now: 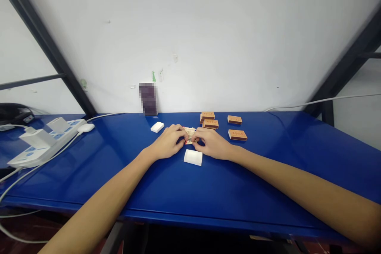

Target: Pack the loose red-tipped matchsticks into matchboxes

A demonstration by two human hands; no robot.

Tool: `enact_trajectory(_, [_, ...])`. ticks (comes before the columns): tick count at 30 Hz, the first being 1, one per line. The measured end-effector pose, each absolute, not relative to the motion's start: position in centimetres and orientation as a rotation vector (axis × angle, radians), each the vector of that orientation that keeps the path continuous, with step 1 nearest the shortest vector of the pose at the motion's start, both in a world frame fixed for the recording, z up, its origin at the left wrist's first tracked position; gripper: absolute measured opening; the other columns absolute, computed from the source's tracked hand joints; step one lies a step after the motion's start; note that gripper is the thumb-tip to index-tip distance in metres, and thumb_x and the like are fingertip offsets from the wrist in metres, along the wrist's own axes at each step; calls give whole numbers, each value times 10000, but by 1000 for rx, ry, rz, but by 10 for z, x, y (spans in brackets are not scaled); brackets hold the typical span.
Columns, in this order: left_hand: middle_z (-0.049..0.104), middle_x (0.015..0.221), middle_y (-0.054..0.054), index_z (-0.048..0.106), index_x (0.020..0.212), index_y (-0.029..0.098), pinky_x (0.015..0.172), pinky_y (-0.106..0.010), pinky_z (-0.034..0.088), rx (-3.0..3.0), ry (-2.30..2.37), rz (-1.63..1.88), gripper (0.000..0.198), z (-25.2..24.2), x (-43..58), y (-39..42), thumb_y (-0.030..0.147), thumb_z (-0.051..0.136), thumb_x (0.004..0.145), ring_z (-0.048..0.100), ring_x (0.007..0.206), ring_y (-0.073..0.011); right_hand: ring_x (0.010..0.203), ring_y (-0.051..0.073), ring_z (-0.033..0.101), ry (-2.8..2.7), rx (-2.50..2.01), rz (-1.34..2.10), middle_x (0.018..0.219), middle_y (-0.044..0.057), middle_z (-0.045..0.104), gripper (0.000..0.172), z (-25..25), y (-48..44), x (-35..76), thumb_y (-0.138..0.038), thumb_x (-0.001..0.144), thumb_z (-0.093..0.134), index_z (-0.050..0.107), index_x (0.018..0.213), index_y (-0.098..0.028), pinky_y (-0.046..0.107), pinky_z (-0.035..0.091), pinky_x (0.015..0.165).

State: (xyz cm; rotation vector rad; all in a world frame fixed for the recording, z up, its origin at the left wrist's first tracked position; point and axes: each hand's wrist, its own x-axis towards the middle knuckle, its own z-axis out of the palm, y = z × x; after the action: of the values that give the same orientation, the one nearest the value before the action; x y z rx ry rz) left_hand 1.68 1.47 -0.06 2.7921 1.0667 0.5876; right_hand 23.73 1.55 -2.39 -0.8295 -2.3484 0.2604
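My left hand (169,142) and my right hand (212,143) meet over a small pile of matches (189,133) on the blue table (119,166). Both hands have their fingers curled in and pinched on the matches from either side. A white inner matchbox tray (193,157) lies just in front of the hands. Another white tray (157,127) lies to the left, behind my left hand. Several orange-brown matchboxes (209,120) lie behind and to the right of my right hand, two of them (237,135) apart from the stack.
A white power strip with plugged chargers (41,141) and white cables lies at the table's left end. A small dark object (148,98) stands against the white wall. Dark metal braces run diagonally at both sides. The table's front edge is near me.
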Motion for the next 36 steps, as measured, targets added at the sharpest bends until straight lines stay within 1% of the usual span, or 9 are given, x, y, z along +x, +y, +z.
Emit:
enact_trajectory(9, [552,1055,-60,631,958,210,919,-397,431,2770,1079,589,169,0,16,14,169,473,915,513,1015,-228,700,138,521,-2340,-884,211,794,22,588,83,-23,15,236,-136,852,578,629,800,-175,259,391,637])
enact_trajectory(16, [551,1064,-59,626,958,213,928,-401,432,2782,1081,586,176,0,16,15,138,482,890,514,1026,-231,719,146,529,-2354,-946,190,801,24,589,87,-22,14,235,-159,864,576,625,795,-178,268,393,648])
enact_trajectory(23, [556,1059,-58,624,972,209,910,-390,438,2809,1072,586,188,-2,16,16,124,484,880,516,1003,-226,710,140,537,-2341,-922,198,807,14,604,70,-21,13,236,-146,843,584,601,788,-186,262,392,637])
enact_trajectory(29, [565,1059,-50,621,984,215,900,-378,438,2808,1068,602,200,-1,16,16,115,486,874,519,990,-218,700,139,536,-2346,-854,209,802,21,608,92,-21,13,236,-130,843,577,625,785,-181,261,404,638])
enact_trajectory(36, [569,1069,-57,622,983,209,907,-391,443,2802,1073,598,194,0,16,15,123,487,874,521,994,-221,696,133,536,-2354,-843,241,800,20,608,100,-21,13,236,-157,859,596,660,786,-180,258,405,634])
